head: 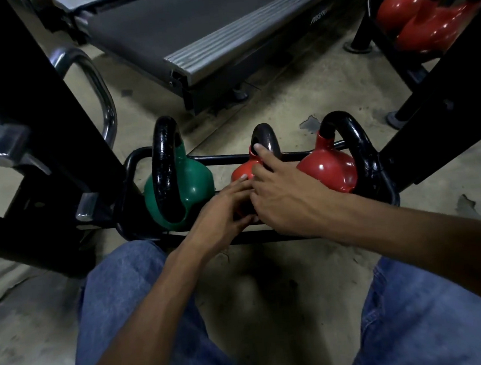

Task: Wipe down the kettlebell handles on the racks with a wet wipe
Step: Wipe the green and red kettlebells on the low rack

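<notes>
Three kettlebells sit in a low black rack (225, 156) in front of my knees: a green kettlebell (196, 183) on the left, a small red kettlebell (240, 172) in the middle and a larger red kettlebell (329, 169) on the right. All have black handles. My right hand (280, 196) lies over the small red kettlebell, with its fingers curled round the black handle (268, 135). My left hand (225, 218) touches the body of the same kettlebell from the near left. No wipe shows; whatever lies under the hands is hidden.
A treadmill deck (193, 36) lies beyond the rack. A second rack with more red kettlebells (427, 15) stands at the top right. Black machine frames (26, 112) rise at the left and the right. My knees in blue jeans fill the bottom corners.
</notes>
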Tool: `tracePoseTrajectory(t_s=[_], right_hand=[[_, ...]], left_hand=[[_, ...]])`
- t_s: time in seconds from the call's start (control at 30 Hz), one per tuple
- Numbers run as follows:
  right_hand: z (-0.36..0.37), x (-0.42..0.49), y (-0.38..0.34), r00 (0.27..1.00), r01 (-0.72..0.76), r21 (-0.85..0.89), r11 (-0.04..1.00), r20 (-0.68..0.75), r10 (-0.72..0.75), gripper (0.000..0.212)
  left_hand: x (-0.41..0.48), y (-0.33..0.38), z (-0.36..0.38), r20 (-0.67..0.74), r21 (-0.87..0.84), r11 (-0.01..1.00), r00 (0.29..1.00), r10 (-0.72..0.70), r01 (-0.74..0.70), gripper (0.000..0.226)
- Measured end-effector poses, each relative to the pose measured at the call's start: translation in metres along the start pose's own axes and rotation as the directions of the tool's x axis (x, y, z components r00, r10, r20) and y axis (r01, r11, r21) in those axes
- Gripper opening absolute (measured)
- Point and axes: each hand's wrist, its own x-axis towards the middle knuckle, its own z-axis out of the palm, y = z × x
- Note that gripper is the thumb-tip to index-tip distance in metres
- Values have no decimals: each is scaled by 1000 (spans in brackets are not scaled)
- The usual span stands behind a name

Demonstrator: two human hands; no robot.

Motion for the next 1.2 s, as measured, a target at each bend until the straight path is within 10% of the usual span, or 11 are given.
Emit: tracePoseTrajectory(t_s=[0.17, 0.3, 0.43, 0.57, 0.73, 0.93, 1.2], right_hand=[[13, -20, 3, 947, 56, 84, 995, -320, -26, 24], [35, -47, -14, 848, -80, 357, 931, -467, 252, 16], [40, -53, -41, 619, -140, 844, 517, -333, 711, 12], [38, -47, -55, 380, -87, 991, -106, 131, 916, 18], [45, -32, -39, 570, 40, 839, -543, 427, 702, 27], [61, -29, -9, 807, -26, 849, -528, 329, 490, 33], [64, -39, -71, 466, -77, 956, -283, 286, 837, 25]], left_hand=[[0, -3, -1, 23, 0, 1000, 1000, 4, -4, 63], [1, -4, -3, 61, 47, 999, 998, -9, 6, 66], [0, -3, -4, 76, 72, 997, 997, -23, 18, 72], [-1, -2, -5, 77, 36, 999, 997, -31, 28, 73], [-1, 4, -5, 77, 37, 998, 995, -60, 57, 69], [-1, 10, -3, 48, 38, 996, 996, -77, 75, 69], [1, 21, -4, 2, 171, 983, 998, -66, 65, 66]])
